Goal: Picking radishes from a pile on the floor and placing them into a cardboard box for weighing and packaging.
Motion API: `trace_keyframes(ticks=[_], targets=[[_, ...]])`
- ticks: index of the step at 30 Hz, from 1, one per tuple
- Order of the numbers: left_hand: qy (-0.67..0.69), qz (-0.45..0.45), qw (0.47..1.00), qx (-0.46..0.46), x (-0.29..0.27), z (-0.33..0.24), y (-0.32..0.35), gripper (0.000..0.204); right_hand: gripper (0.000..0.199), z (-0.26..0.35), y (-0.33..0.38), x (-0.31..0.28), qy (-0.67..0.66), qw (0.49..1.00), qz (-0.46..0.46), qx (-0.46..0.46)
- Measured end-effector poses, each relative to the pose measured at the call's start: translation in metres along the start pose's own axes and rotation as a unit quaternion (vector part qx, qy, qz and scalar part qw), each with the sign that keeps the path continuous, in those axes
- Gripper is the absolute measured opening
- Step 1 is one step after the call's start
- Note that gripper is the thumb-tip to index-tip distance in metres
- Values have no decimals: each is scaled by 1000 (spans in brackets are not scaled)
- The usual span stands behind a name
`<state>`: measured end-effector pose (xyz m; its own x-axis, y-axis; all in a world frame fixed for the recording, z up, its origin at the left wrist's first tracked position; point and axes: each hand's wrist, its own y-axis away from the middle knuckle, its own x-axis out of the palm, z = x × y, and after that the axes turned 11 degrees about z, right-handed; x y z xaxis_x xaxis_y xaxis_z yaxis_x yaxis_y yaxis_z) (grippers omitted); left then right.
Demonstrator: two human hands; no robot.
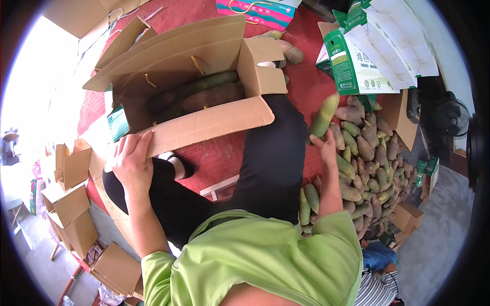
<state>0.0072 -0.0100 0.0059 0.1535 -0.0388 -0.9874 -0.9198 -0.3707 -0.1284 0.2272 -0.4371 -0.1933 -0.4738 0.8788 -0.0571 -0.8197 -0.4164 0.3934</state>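
Observation:
In front of me stands a cardboard box (178,61) with its flaps up and several green and reddish-brown radishes (212,81) lying inside. My left hand (132,158) grips the near flap (214,120) at its left end, fingers bent over the edge. Off to the right, my right hand (324,148) is closed round the lower end of a long green radish (323,115), which tilts upward with a paler tip. That hand is over the edge of a large heap of radishes (367,148), outside the box.
White and green cartons (357,61) stand at the far right, near a dark fan (451,115). Open brown boxes (71,204) line the left side. A pink and blue bag (258,13) lies on the red floor covering (214,158) ahead. Another person (377,275) is at the lower right.

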Motion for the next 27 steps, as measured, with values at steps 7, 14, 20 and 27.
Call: trace_keyframes(ticks=[7, 14, 20, 27], targets=[[-9, 9, 1000, 3, 1, 4, 3, 33, 67, 201, -18, 55, 152, 976, 90, -128], [-7, 8, 1000, 2, 1, 5, 3, 31, 65, 295, -36, 143, 509, 783, 168, -314], [-15, 15, 1000, 0, 1, 6, 4, 27, 57, 281, -75, 232, 618, 688, 291, -243], [-9, 11, 1000, -6, 2, 4, 4, 26, 50, 237, -109, 309, 629, 673, 329, -210]])
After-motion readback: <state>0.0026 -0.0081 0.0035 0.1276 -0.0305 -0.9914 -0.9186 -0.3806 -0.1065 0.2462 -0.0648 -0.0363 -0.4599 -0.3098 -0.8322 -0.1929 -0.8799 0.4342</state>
